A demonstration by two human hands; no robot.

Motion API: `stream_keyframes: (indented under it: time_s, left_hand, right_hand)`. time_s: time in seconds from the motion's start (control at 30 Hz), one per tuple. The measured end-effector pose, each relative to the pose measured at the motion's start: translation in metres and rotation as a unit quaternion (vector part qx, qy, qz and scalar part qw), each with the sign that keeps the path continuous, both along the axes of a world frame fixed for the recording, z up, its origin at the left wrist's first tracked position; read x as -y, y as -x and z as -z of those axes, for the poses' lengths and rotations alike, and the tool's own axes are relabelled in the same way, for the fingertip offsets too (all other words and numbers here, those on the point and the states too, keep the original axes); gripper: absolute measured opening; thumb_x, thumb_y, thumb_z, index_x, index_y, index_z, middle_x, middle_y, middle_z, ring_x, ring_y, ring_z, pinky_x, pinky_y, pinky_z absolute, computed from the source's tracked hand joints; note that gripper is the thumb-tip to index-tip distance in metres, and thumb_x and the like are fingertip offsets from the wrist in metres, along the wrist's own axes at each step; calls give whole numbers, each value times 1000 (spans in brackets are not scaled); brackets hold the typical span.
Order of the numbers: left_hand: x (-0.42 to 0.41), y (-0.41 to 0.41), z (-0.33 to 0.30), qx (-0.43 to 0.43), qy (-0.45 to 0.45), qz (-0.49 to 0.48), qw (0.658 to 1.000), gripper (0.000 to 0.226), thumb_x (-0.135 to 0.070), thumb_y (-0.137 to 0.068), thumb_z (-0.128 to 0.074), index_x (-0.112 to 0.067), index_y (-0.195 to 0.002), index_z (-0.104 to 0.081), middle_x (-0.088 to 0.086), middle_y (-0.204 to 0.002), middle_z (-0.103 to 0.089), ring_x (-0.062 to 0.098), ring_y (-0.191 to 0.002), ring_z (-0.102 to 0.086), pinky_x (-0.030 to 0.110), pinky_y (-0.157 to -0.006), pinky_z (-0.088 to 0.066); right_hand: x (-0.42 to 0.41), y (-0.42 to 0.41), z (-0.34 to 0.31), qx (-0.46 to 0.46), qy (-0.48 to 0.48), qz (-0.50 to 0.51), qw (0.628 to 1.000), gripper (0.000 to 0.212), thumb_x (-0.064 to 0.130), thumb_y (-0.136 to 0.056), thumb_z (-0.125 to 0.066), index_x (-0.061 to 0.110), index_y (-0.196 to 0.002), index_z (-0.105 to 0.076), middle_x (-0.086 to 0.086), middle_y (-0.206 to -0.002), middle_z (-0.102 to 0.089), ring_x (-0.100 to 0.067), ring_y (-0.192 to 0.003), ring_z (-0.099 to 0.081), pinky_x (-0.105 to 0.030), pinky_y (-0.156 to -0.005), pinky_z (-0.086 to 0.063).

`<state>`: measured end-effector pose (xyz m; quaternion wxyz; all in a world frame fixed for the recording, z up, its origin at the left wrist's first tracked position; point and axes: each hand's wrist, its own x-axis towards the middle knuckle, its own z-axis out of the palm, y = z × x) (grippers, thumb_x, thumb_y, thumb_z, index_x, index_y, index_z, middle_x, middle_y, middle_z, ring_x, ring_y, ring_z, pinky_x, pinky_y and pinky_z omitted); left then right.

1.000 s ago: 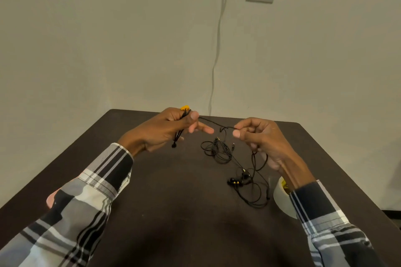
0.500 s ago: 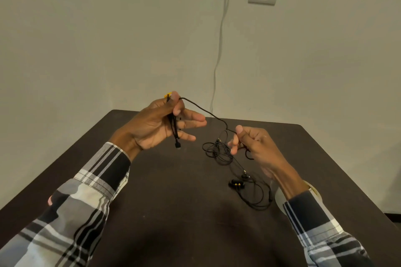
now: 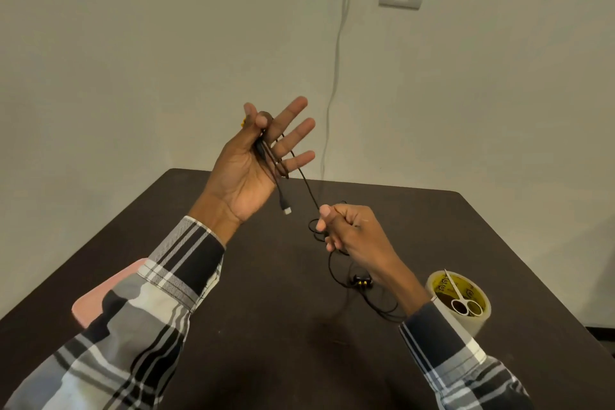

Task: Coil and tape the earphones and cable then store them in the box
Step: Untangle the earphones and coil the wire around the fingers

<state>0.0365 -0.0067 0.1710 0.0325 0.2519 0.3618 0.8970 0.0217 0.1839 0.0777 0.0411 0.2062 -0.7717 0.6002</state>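
A thin black cable (image 3: 307, 188) is stretched in the air above the dark tabletop (image 3: 266, 326), held between the two hands. The left hand (image 3: 248, 173) is raised palm-up above the far edge of the tabletop; its thumb pins the cable against the base of the fingers (image 3: 293, 135), while the other four fingers are spread straight and wide. A short end of the cable hangs down from that palm and ends in a small silvery plug (image 3: 287, 210). A bit of yellow shows behind the thumb, too hidden to be identified. The right hand (image 3: 349, 230) is lower, nearer the tabletop, with its fingers curled round the cable and the thumb pressed on top. Below this hand the cable falls in loose, tangled loops onto the tabletop, where black earphones (image 3: 362, 281) with yellow marks lie. A roll of tape (image 3: 466, 316) stands on the tabletop just right of the right wrist, with small scissors (image 3: 461, 298) laid across its top. A pink object (image 3: 100, 296) lies on the tabletop, partly covered by the left sleeve.
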Motion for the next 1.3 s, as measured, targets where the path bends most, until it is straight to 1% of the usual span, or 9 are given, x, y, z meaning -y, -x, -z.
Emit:
stream_keyframes:
  time_s: [0.33,0.5,0.7,0.97,1.13,1.17,1.2,1.23,1.3]
  left_hand:
    - [16,19,4,-32,249,-152,956,30,-47,-87,-51,-26,-72,-66,1,-142,-57,17,-138,-45,67,-104,-35]
    - [10,20,16,-153,493,-230,825,35,-37,-102,-42,-21,-83,-68,-4,-151,-44,-12,-134,-37,24,-116,-28]
    - [6,28,34,-213,628,-176,728,28,-37,-100,-48,-27,-87,-70,-10,-157,-32,9,-151,0,33,-121,-13]
    - [7,20,33,-223,679,-74,696,37,-41,-99,-47,-15,-80,-65,-3,-149,-49,-13,-141,-18,24,-122,-12]
    - [16,3,21,-186,649,-13,737,42,-32,-103,-44,-4,-76,-58,-21,-68,-58,3,-104,-66,14,-79,-46]
    - [17,0,21,-182,643,-1,744,41,-28,-104,-43,0,-76,-56,-6,-70,-70,2,-106,-65,12,-75,-46]
    - [18,-3,22,-176,634,17,752,41,-24,-104,-41,2,-76,-54,-15,-91,-29,2,-115,-62,13,-80,-48]
    - [18,-4,24,-169,620,37,765,41,-22,-104,-40,3,-76,-53,-19,-63,-43,5,-123,-59,15,-87,-47]
    - [19,-5,28,-139,586,71,795,38,-23,-104,-38,-3,-74,-52,0,-82,-70,10,-129,-55,17,-92,-45]
  right_hand:
    - [-16,-18,-2,-47,-105,-66,991,34,27,-102,-55,10,-75,-68,3,-53,-57,-11,-56,-59,-27,-65,-52]
    - [-29,-30,-21,-20,-79,-81,993,34,23,-103,-51,10,-74,-62,-4,-62,-56,-16,-64,-61,-24,-66,-49]
    - [-39,-36,-33,13,-19,-71,997,37,39,-98,-48,22,-66,-55,3,-60,-44,-8,-54,-35,-17,-49,-27]
    - [-56,-24,-49,10,30,0,1000,31,41,-89,-62,13,-79,-71,5,-52,-31,-13,-50,-20,-22,-48,-21]
    - [-68,-10,-59,-61,-35,73,995,21,17,-98,-59,3,-92,-73,24,-46,-54,6,-48,-52,-6,-53,-37]
    - [-70,-6,-60,-63,-44,78,994,21,18,-98,-60,4,-91,-74,23,-46,-53,7,-48,-52,-6,-53,-37]
    - [-72,-3,-61,-62,-45,79,994,21,21,-97,-61,6,-88,-74,20,-46,-52,2,-46,-48,-8,-53,-34]
    - [-73,1,-61,-58,-37,74,995,21,24,-95,-63,9,-87,-75,16,-48,-50,-1,-46,-41,-12,-52,-32]
    - [-75,6,-61,-43,-4,58,997,21,28,-89,-67,9,-85,-75,11,-51,-52,-8,-49,-39,-20,-50,-36]
